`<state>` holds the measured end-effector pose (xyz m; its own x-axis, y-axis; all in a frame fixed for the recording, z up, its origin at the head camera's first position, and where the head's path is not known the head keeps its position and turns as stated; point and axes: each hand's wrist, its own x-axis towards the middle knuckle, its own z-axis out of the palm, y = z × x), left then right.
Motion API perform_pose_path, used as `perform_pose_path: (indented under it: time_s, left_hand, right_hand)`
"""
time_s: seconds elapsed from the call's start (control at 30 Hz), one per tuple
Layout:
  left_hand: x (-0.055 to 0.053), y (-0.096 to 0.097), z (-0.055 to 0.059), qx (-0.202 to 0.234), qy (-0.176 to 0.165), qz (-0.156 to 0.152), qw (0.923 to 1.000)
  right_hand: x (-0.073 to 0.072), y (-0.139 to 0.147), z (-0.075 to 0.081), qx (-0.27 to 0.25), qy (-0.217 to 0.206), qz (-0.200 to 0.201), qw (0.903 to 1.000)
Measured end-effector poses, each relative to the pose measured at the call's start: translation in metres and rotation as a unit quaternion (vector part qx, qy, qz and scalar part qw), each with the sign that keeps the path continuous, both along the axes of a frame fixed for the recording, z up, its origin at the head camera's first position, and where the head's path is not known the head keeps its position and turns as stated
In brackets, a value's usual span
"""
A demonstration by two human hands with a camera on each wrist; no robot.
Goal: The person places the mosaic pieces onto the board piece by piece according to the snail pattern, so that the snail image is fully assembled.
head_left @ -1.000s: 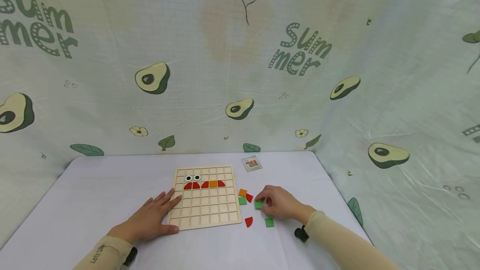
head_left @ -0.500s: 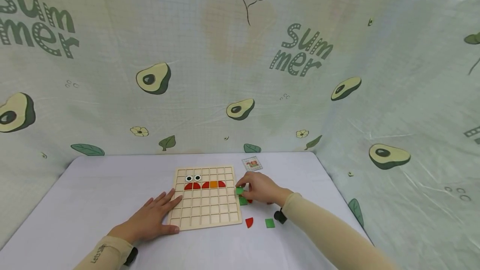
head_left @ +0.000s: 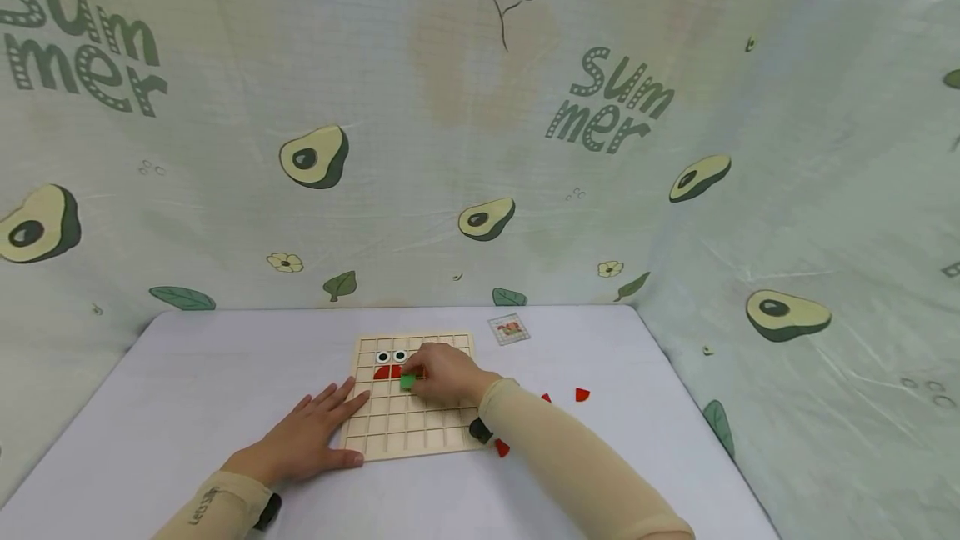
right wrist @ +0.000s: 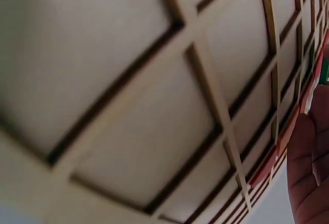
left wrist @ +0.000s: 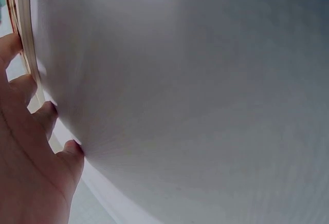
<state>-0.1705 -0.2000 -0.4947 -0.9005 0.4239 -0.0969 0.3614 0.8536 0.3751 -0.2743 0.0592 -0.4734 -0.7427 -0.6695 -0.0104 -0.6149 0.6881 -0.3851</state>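
Note:
The wooden grid board (head_left: 386, 443) lies on the white table. My left hand (head_left: 303, 437) rests at its left edge with fingers spread, touching the frame; the left wrist view has these fingers (left wrist: 23, 88) beside the rim. Over the middle of the board, my right hand (head_left: 447, 375) pinches a green square tile (head_left: 407, 382) just below the red quarter-circle pieces (head_left: 382, 372). Two eye tiles (head_left: 383, 357) sit in a row above those. The right hand covers the pieces farther right. At the right wrist view's edge, only a sliver of the green tile (right wrist: 325, 72) shows.
A small picture card (head_left: 509, 328) lies behind the board to the right. Red quarter-circle pieces lie loose right of the board, one (head_left: 582, 394) farther out and one (head_left: 502, 447) near the right forearm. That forearm hides other table area. A patterned cloth (head_left: 405, 257) hangs behind.
My right hand picked up a green square tile from right of the board and carried it left over the grid. The left hand has stayed at the board's edge.

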Motion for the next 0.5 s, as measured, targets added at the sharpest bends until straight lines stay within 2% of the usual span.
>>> perform_pose_path:
  time_s: [0.27,0.5]
  left_hand:
    - [0.0004,0.0007,0.0005,0.003,0.005,-0.001,1.0000]
    - [-0.0014,0.0017,-0.0019,0.000,0.008,-0.003,1.0000]
  right_hand:
    - [0.0041,-0.0096,-0.0020,0.000,-0.002,0.005,1.0000]
    - [0.0051,-0.0120,-0.0047,0.009,0.021,0.011,0.9997]
